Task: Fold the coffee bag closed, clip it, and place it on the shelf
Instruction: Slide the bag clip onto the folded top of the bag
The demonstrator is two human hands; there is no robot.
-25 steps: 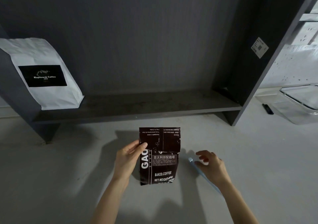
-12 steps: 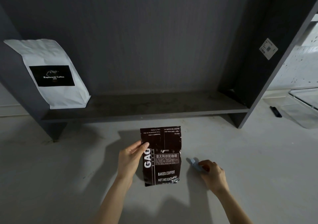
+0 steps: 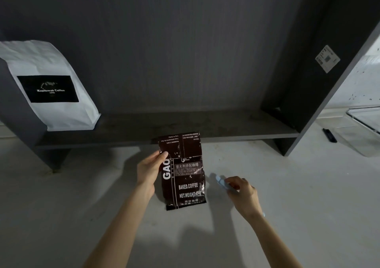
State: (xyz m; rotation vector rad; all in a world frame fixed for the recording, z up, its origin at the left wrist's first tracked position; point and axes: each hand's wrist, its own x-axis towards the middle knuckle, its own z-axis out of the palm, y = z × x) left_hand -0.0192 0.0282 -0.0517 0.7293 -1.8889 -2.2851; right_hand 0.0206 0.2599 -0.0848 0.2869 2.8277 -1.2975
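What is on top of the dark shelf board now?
Only a white coffee bag stands on the shelf board, at its left end. The brown coffee bag covers a small part of the board's front edge.

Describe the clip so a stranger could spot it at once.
Start at the dark shelf unit, then drop to the brown coffee bag held upright by the left hand. Beside it, the right hand pinches the clip: the only pale blue, slim thing here.
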